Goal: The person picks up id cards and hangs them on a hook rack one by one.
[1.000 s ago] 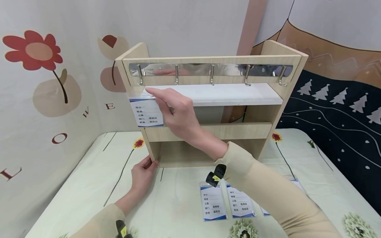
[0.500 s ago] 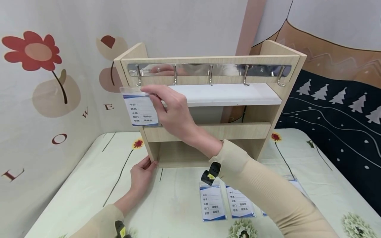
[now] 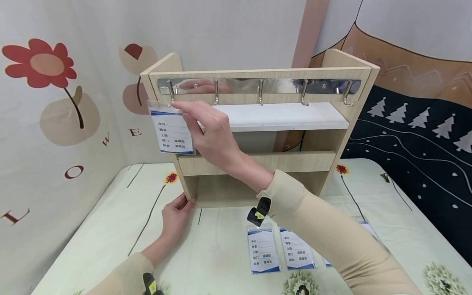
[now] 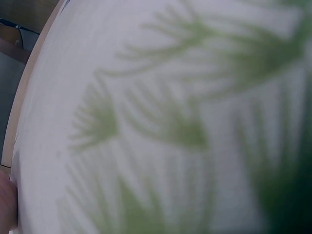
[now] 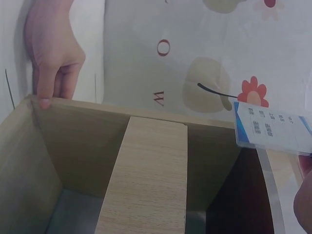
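Right hand (image 3: 215, 133) pinches the badge holder (image 3: 171, 128) by its top edge, just under the leftmost hook (image 3: 171, 91) of the wooden rack (image 3: 258, 162). Left hand (image 3: 177, 217), fingers straight, steadies the rack's lower left corner. Risk: the hole may miss the hook and the holder drop to the desk (image 3: 110, 229).

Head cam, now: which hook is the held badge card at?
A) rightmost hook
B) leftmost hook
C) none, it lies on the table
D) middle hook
B: the right hand pinches the badge card by its top edge right at the leftmost hook of the metal rail on the wooden rack, while the left hand rests against the rack's lower left corner.
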{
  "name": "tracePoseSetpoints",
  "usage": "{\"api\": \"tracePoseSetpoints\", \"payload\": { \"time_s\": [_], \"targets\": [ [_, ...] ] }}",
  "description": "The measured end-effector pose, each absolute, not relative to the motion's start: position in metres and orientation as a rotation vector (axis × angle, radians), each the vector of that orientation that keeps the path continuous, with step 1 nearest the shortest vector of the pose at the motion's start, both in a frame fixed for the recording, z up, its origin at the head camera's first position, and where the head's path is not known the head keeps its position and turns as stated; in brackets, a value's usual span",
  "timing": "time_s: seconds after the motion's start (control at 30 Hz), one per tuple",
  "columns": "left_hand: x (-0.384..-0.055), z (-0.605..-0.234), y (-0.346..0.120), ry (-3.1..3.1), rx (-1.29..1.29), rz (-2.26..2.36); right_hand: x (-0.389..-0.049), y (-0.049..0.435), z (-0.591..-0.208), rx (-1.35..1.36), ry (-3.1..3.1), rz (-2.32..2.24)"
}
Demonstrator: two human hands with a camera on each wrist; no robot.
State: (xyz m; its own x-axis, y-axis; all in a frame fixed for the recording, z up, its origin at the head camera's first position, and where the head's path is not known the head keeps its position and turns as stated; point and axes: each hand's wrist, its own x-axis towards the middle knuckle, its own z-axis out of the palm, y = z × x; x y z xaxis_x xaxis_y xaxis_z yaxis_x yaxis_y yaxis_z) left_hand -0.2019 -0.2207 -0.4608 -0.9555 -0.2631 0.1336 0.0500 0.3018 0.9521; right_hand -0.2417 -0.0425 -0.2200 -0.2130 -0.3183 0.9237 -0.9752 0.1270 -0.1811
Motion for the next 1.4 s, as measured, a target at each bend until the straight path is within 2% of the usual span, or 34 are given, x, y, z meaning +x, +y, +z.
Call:
{"api": "tracePoseSetpoints", "payload": {
  "time_s": [1.4],
  "targets": [
    [-0.2027,-0.4576,-0.2185,-2.314,0.214,-1.701,-0.2384,-0.049,-0.2196,1.154,-1.813,1.168]
  ]
}}
